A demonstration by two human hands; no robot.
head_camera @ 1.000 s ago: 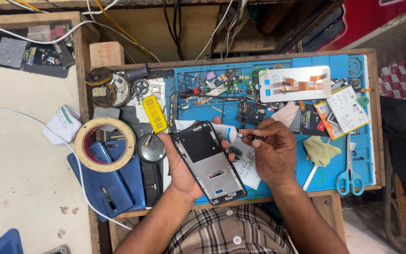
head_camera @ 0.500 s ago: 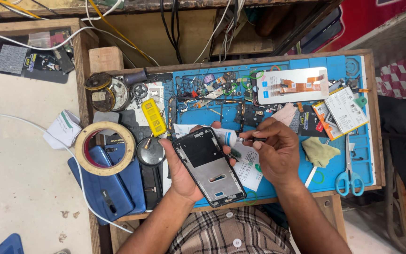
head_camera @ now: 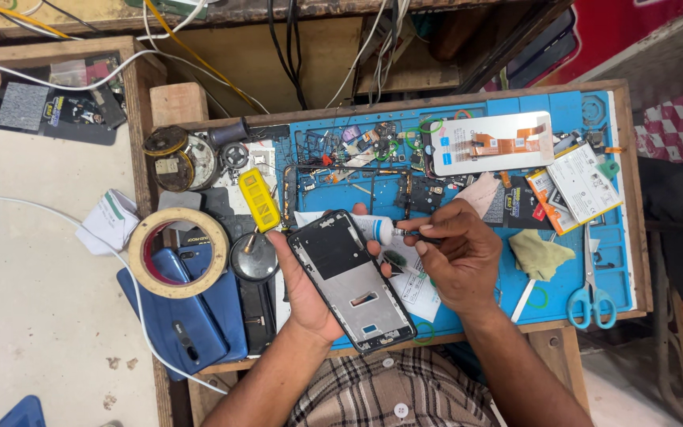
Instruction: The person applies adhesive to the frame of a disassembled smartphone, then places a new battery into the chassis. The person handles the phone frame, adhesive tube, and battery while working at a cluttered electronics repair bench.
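Holding steady since before, I see my left hand (head_camera: 310, 289) gripping the phone frame (head_camera: 351, 278) near the counter's (head_camera: 594, 316) front edge; right-hand fingers (head_camera: 428, 229) stay pinched on the white tube (head_camera: 375, 230). White-labelled battery (head_camera: 583, 183) far right.

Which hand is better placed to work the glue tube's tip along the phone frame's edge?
Right. The right hand pinches the tip of the white tube beside the frame; the left hand is underneath, holding the phone frame.

Left hand (head_camera: 306, 289) palm-up, fingers curled in a cradling grip; right hand (head_camera: 456, 253) pinching, fingertips pointed left, forearms converging.
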